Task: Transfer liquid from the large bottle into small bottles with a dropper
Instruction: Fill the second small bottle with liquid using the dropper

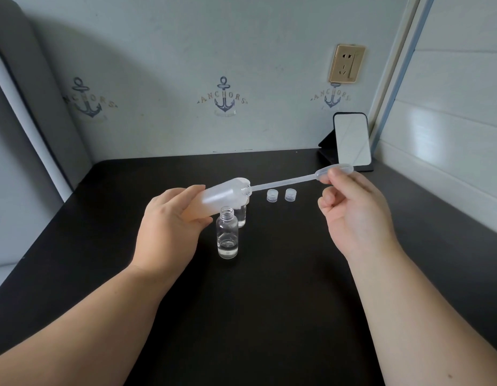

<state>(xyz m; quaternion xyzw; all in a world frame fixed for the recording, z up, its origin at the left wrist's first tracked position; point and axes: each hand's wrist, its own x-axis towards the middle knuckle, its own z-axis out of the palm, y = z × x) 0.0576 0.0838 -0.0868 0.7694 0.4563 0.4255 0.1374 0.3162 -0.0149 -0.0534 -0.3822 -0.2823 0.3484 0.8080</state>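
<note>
My left hand (169,227) grips the large frosted bottle (222,195), tilted almost flat with its open neck pointing right. A translucent plastic dropper (294,181) has its thin tip inside that neck. My right hand (356,210) pinches the dropper's bulb (335,171) between thumb and forefinger. Below the large bottle an open small clear bottle (227,236) stands on the black table (269,302), with a little clear liquid at its bottom. A second small bottle (242,217) stands just behind it, partly hidden by the large bottle.
Two small clear caps (272,195) (290,194) lie on the table right of the bottles. A phone (352,139) leans on a black stand at the back right corner. The wall with a socket (346,63) closes off the far edge.
</note>
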